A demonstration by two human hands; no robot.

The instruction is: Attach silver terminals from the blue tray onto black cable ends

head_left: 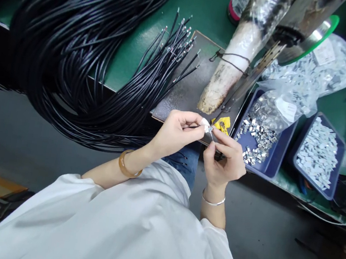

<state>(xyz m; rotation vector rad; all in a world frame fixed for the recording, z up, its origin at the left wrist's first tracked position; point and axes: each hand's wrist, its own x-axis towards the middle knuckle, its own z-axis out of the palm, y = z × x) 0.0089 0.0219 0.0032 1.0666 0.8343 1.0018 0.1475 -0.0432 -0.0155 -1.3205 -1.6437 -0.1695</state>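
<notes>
Pinching the cable (191, 127) near its tip, the left hand (174, 134) holds it near the yellow scrap (224, 121); the right hand (226, 159) grips a thin strand (212, 136), best worked gently, tip steady.

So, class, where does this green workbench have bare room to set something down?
Bare green workbench lies between the black cable bundle and the pink-and-white container; a smaller patch of dark grey plate shows beside the bundle. Right is crowded: blue plastic trays, clear plastic bags.
</notes>
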